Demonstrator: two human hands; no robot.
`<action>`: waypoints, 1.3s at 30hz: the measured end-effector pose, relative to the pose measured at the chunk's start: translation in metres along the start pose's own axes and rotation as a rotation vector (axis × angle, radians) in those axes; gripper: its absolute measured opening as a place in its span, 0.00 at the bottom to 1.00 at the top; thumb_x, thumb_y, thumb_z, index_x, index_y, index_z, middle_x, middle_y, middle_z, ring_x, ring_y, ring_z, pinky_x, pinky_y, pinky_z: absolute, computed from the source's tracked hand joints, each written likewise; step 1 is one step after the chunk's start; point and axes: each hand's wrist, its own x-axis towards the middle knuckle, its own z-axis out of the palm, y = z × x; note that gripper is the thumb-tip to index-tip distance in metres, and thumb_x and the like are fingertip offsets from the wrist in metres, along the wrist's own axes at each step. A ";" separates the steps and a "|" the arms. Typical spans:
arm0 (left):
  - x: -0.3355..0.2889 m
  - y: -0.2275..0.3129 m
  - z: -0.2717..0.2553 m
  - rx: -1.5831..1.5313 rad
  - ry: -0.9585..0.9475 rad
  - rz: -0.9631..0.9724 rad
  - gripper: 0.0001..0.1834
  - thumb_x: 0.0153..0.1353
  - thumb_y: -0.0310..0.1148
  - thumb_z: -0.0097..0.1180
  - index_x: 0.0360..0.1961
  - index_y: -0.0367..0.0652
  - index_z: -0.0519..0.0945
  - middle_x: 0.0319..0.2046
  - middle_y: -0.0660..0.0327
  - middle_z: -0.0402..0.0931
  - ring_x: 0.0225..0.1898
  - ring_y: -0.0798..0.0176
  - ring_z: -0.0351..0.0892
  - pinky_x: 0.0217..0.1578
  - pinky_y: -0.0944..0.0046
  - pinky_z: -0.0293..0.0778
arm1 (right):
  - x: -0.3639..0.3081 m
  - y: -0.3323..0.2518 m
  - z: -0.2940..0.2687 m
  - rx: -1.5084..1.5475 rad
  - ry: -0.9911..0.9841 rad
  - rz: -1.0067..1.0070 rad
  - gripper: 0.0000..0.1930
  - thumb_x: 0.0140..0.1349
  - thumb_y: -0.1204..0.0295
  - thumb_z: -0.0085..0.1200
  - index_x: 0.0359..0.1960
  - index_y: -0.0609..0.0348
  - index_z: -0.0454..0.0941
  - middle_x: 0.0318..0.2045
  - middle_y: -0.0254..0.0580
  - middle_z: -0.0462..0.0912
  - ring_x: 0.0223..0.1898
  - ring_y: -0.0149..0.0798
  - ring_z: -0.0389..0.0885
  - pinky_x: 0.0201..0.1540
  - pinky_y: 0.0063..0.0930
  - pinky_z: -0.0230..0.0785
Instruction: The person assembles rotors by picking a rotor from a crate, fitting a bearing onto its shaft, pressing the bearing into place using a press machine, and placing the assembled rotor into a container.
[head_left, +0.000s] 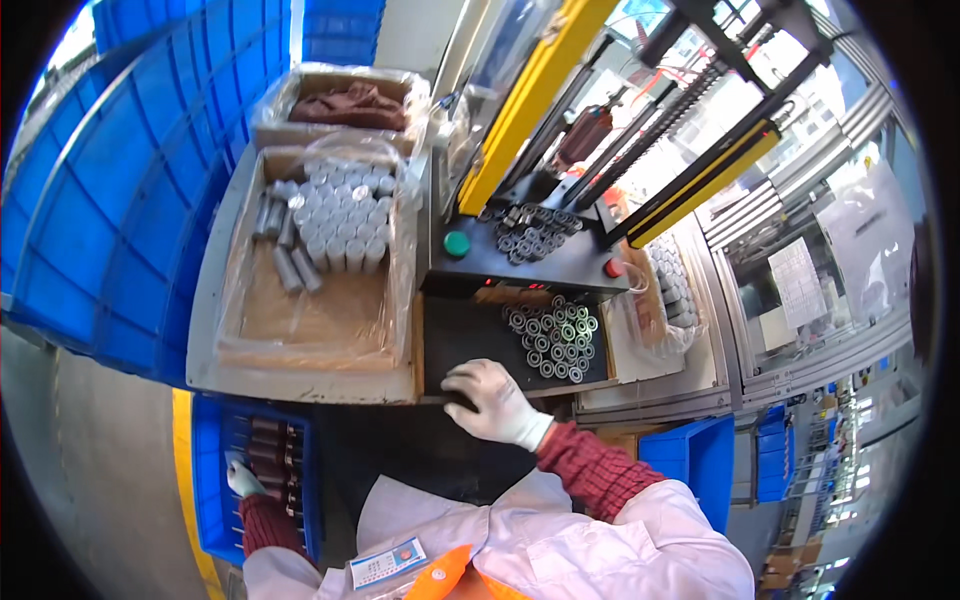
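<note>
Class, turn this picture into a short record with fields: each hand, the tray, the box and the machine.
Left hand: the hand is at the blue bin, beside brown cylinders; grip unclear
Right hand: the hand is at the near edge of the dark tray, fingers bent, no held thing visible
Tray: metal rings gathered toward its right side
Box: cardboard box with grey cylinders, most standing, a few leaning or lying
Machine: black base, green button left, red button right

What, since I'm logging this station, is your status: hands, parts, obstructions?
Left hand in blue bin, beside brown cylinders, grip unclear. Right hand open, at front of black tray. Metal rings in tray; nothing visibly blocking.
</note>
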 end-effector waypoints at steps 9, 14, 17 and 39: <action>-0.098 0.093 -0.025 0.467 0.083 0.815 0.19 0.74 0.38 0.59 0.33 0.30 0.82 0.27 0.45 0.83 0.28 0.47 0.77 0.36 0.47 0.73 | 0.173 -0.037 -0.344 2.024 0.013 -0.800 0.39 0.80 0.49 0.45 0.77 0.73 0.58 0.76 0.59 0.66 0.79 0.52 0.62 0.84 0.49 0.54; -0.163 0.154 -0.055 0.413 -0.080 0.809 0.17 0.76 0.35 0.57 0.31 0.33 0.80 0.24 0.54 0.80 0.25 0.57 0.77 0.32 0.55 0.74 | 0.191 -0.020 -0.305 1.740 0.198 -0.308 0.40 0.70 0.49 0.62 0.75 0.58 0.61 0.68 0.61 0.70 0.64 0.58 0.76 0.66 0.46 0.76; -0.223 0.201 -0.048 0.305 -0.144 0.754 0.16 0.76 0.34 0.56 0.31 0.35 0.80 0.23 0.60 0.77 0.25 0.65 0.76 0.29 0.60 0.74 | 0.149 0.052 -0.197 0.933 0.368 0.319 0.20 0.78 0.62 0.53 0.60 0.67 0.78 0.49 0.48 0.87 0.49 0.44 0.86 0.59 0.36 0.79; -0.459 0.360 0.009 0.078 -0.773 1.083 0.14 0.77 0.33 0.61 0.41 0.29 0.80 0.34 0.54 0.84 0.43 0.60 0.84 0.52 0.57 0.80 | -0.156 0.024 -0.068 0.253 0.425 0.437 0.08 0.66 0.72 0.61 0.43 0.59 0.88 0.46 0.52 0.88 0.48 0.56 0.88 0.52 0.44 0.82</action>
